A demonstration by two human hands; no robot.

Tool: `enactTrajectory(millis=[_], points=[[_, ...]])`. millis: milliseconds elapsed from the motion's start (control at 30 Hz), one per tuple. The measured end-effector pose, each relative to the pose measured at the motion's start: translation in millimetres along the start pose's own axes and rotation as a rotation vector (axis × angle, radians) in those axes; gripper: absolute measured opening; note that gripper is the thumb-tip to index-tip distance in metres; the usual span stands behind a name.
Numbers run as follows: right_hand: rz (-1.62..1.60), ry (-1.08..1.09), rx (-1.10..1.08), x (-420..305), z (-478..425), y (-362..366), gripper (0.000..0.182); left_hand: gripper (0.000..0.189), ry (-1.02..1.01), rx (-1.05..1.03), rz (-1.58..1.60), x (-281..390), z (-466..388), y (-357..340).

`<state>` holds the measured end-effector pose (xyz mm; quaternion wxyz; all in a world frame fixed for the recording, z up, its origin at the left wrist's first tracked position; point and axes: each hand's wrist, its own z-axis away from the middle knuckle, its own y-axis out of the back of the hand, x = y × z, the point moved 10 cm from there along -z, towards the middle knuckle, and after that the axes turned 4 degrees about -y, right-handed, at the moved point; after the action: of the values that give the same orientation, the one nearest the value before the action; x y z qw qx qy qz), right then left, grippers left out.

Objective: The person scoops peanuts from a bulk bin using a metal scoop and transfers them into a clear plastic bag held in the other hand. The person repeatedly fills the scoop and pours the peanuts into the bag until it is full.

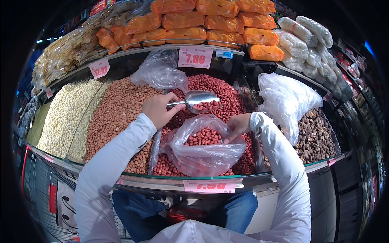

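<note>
My left hand grips the handle of a metal scoop, which lies level and carries some red-skinned peanuts. It hangs over the far side of a clear plastic bag, close to the bag's rim. The bag sits on the heap of red-skinned peanuts and has more of the same peanuts inside. My right hand pinches the bag's right rim, with the fingers partly inside its mouth. Part of the heap is hidden under the bag.
Left of the red peanuts are bins of paler peanuts and whitish beans. Dried mushrooms lie at right beneath a plastic bag. A glass front edge runs before me. Orange packages are stacked behind; a shopping cart stands lower left.
</note>
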<state>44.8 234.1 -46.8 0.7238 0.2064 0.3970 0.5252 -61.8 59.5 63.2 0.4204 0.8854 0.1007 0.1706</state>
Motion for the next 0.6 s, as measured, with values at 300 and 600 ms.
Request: enactTrajectory(millis=[300, 600], points=[[-0.031, -0.020, -0.033, 0, 0, -1, 0.061, 0.035, 0.010, -0.067, 0.010, 1, 2, -9], [-0.044, -0.006, -0.019, 1, 0, -1, 0.058, 0.035, 0.045, -0.116, -0.005, -2, 2, -13]])
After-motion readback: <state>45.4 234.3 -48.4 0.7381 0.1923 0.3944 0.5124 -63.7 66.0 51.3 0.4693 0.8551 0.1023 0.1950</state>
